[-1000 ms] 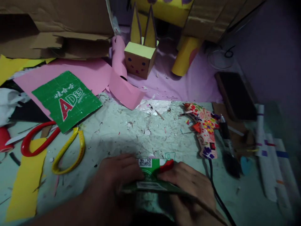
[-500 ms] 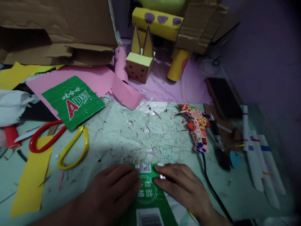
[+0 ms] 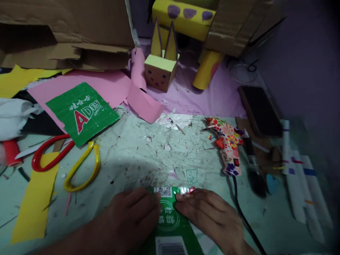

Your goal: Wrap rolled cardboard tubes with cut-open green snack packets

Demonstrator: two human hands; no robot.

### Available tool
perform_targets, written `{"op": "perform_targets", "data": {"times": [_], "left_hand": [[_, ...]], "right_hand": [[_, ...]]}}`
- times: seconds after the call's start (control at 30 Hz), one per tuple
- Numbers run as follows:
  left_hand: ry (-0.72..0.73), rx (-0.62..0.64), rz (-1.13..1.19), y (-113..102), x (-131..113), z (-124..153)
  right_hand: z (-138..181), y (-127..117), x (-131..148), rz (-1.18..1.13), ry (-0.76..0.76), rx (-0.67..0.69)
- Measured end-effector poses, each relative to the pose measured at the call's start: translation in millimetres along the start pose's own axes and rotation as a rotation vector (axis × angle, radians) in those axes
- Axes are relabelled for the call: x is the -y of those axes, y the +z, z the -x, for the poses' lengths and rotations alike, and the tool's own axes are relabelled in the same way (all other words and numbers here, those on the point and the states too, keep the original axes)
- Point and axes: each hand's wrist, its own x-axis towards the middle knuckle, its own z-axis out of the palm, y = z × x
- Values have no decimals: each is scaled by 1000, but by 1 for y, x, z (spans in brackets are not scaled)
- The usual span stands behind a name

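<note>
Green printed sheet [image 3: 172,228], marked with a QR code and a barcode, lies on a scrap-strewn table [image 3: 130,152], nearest the person, beneath two hands. The left hand [image 3: 130,212] rests over one side, fingers bunched together; the right hand [image 3: 211,216] stretches its fingers across the other. Whether either grips the sheet cannot be told. A flower-patterned glue gun [image 3: 230,145] lies to the right, a rabbit-faced box [image 3: 159,76] beyond.
</note>
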Motion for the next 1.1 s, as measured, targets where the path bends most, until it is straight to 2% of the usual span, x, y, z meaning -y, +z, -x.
{"op": "perform_targets", "data": {"times": [0.07,0.17,0.3,0.4,0.5,0.7,0.8,0.97,1.1], "left_hand": [[-12,-33,17,0,1,-4],[-3,62,76,-1,6,-8],[-44,82,225,5,18,-7],[-95,101,350,10,23,-5],[-87,65,315,12,21,-1],[53,43,36,7,6,-2],[108,26,3,4,2,-8],[95,-72,16,9,2,-5],[-7,-40,206,19,5,-2]], "right_hand": [[-1,-3,0,-21,26,27],[0,-5,0,-41,66,50],[3,-4,-2,-106,172,74],[3,-1,-3,-173,225,43],[-1,-1,-5,-133,163,43],[-17,-5,-4,-11,-126,20],[-16,-2,-1,-27,-150,42],[-4,10,1,-64,-32,16],[-2,15,1,-121,155,-92]]}}
